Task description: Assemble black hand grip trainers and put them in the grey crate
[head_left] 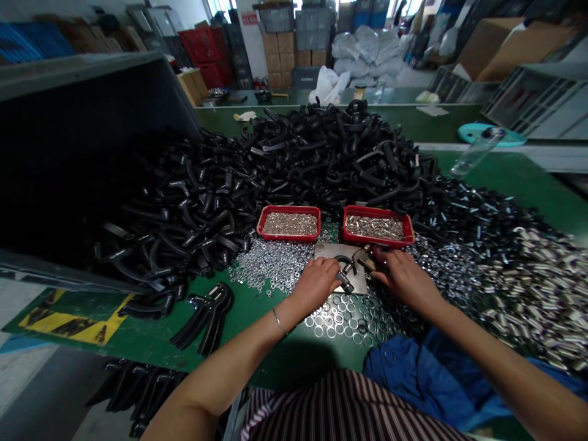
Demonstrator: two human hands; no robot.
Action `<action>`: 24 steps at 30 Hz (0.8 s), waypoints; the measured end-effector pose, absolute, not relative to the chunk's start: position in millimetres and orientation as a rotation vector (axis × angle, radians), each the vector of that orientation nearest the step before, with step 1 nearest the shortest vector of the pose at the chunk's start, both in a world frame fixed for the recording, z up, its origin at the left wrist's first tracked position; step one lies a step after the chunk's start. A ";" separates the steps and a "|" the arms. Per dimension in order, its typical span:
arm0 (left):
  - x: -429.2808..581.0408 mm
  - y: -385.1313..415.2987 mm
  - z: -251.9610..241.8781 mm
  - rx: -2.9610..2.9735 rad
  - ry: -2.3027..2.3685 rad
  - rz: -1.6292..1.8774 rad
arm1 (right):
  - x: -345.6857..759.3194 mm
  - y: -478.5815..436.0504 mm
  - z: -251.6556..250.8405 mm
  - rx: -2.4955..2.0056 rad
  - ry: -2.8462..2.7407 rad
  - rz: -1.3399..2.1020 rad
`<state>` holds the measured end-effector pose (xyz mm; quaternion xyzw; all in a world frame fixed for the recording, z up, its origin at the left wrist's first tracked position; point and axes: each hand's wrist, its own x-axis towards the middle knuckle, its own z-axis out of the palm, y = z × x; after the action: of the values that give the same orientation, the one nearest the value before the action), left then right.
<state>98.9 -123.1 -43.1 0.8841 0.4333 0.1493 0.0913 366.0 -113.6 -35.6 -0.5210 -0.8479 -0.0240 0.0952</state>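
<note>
My left hand (316, 283) is closed on a black curved handle part (345, 280) over a flat metal plate (328, 251). My right hand (407, 278) is closed at the plate's right side. By its fingertips is a small brownish curved piece (364, 258), with something dark red beside it; what the fingers hold is not clear. Flat metal rings (342, 315) lie in front of the plate. Small nuts (271, 263) are spread to the left. A joined pair of black hand-grip handles (206, 315) rests on the green table left of my left forearm.
Two red trays, one of tiny metal pieces (289, 236) and one of pins (377, 241), stand behind the plate. A heap of black handles (321, 153) rises beyond. Metal sleeves (542, 300) lie at right, near blue cloth (427, 380). A grey crate (82, 64) tips in from the left.
</note>
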 end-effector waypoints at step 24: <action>109.0 -136.9 -49.8 2.313 1.571 0.672 | 362.6 -158.3 14.2 -1.562 -1.984 0.937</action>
<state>109.0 -136.9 -49.8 0.7972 0.5415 0.2317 0.1326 362.6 -158.3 14.2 -0.5655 -0.7181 0.3394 0.2223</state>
